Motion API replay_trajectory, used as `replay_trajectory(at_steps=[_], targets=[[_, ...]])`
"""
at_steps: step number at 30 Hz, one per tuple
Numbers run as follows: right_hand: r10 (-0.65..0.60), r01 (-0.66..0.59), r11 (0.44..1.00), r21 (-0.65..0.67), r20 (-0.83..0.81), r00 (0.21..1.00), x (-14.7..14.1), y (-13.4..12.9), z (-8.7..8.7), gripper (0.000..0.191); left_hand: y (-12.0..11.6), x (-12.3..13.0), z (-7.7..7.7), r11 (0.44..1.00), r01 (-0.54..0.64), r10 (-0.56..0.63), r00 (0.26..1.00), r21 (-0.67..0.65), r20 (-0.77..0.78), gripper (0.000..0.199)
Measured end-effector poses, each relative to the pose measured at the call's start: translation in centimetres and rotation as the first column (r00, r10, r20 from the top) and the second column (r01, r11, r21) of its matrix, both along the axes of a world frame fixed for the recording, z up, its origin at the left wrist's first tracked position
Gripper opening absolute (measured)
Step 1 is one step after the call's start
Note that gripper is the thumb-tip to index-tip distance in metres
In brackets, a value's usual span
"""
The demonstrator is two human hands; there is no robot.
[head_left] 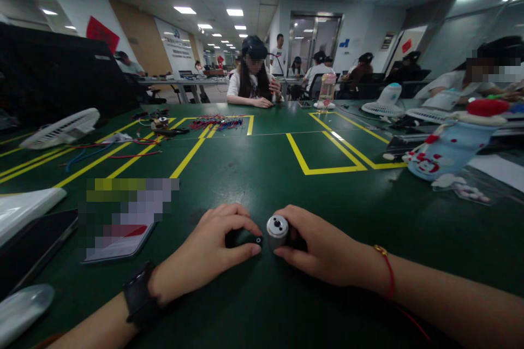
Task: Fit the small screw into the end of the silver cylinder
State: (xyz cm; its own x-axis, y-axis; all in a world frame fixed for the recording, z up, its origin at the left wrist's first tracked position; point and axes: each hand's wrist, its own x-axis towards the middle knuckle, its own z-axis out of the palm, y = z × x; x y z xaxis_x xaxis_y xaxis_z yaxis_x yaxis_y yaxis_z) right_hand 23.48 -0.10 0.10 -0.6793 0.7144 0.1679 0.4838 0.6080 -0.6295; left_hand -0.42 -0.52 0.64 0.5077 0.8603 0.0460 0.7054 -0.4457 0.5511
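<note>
My right hand (317, 242) is closed around a small silver cylinder (277, 229) that looks like a small electric motor. Its round end faces up and shows a dark centre and small holes. Just to its left, my left hand (223, 237) has its thumb and index finger closed on a small black part (258, 240) with a pale ring on its end. What kind of part it is cannot be made out. A narrow gap separates the two pieces, low over the green table (229, 185).
A phone (123, 242) lies left of my hands, beside a dark tablet-like slab (33, 245) and a clear-topped mouse (27, 308). Loose wires (221, 122) lie farther back. A blue bottle (450, 147) stands at right. Across the table sits a person (251, 79).
</note>
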Motion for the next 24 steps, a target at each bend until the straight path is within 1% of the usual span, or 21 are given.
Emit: replay_trajectory(at_steps=[3,6,9,13,15,18,24], targets=[[-0.004,0.004,1.0,-0.003,-0.008,1.0,0.0,0.0,0.1,0.03,0.0,0.3,0.0,1.0,-0.006,0.006,1.0,0.0,0.027,0.01],[-0.008,0.008,1.0,-0.006,-0.004,1.0,-0.1,-0.1,0.2,0.028,-0.1,0.6,0.3,1.0,-0.011,0.016,0.985,-0.028,0.17,0.012],[0.0,0.0,1.0,0.01,-0.004,1.0,-0.2,-0.1,0.3,0.029,-0.3,1.1,0.8,0.998,-0.058,0.062,0.944,-0.023,0.323,0.016],[0.019,-0.018,0.999,0.028,-0.021,1.0,-0.2,-0.1,0.2,0.029,-0.6,2.0,1.4,0.994,-0.111,0.091,0.9,0.021,0.427,0.016],[0.02,-0.019,0.999,0.047,-0.027,0.999,-0.2,-0.1,0.2,0.028,-0.6,2.4,1.5,0.993,-0.116,0.09,0.893,0.033,0.44,0.017],[0.024,-0.022,0.998,0.064,-0.029,0.999,-0.3,-0.1,0.1,0.026,-0.7,2.9,1.5,0.994,-0.102,0.075,0.91,0.046,0.408,0.019],[0.022,-0.02,0.997,0.075,-0.025,0.999,-0.2,-0.1,0.0,0.025,-0.7,2.7,1.7,0.995,-0.089,0.063,0.929,0.053,0.364,0.02]])
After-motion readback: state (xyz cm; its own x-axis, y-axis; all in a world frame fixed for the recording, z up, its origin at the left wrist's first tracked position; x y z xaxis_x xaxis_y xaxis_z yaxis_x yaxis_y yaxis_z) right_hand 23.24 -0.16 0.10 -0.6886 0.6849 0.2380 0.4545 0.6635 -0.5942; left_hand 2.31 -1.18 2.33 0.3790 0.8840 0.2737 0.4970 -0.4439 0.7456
